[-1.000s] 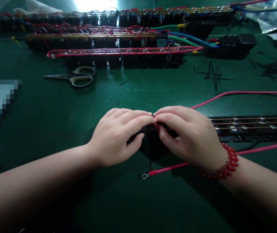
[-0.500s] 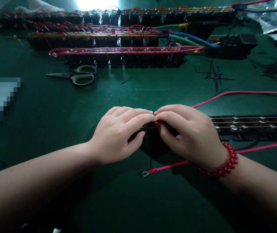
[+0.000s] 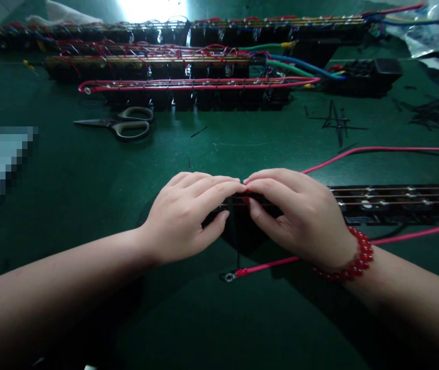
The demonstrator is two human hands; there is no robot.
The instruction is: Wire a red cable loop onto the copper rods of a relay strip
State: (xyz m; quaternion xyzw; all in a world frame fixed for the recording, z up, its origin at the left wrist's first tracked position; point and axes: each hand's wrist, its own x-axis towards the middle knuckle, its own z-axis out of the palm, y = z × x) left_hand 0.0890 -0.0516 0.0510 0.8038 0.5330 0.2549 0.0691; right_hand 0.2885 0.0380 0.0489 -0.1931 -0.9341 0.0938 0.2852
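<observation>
A long black strip (image 3: pixel 396 198) with thin copper-coloured rods along its top runs from the right edge to beneath both hands. My left hand (image 3: pixel 188 218) curls over its left part, thumb on the near side, fingers on top. Just to the right, my right hand (image 3: pixel 300 213), wearing a red bead bracelet, grips the same strip, its fingertips meeting those of my left hand. Something red shows at the right fingertips; its form is mostly hidden. A red cable (image 3: pixel 267 264) with a ring terminal (image 3: pixel 229 277) passes under the right wrist. Another length of red cable (image 3: pixel 388 149) lies behind.
Scissors (image 3: pixel 127 123) lie beyond my left hand. Several wired black assemblies (image 3: pixel 199 97) line the back. Black cut-off pieces (image 3: pixel 337 123) are scattered at the right, near clear plastic bags (image 3: pixel 419 33). A pixelated pale object (image 3: pixel 1 164) lies at the left edge.
Both hands keep nearly the same hold, with the right one shifted very slightly left. The whole background sits a little lower in view.
</observation>
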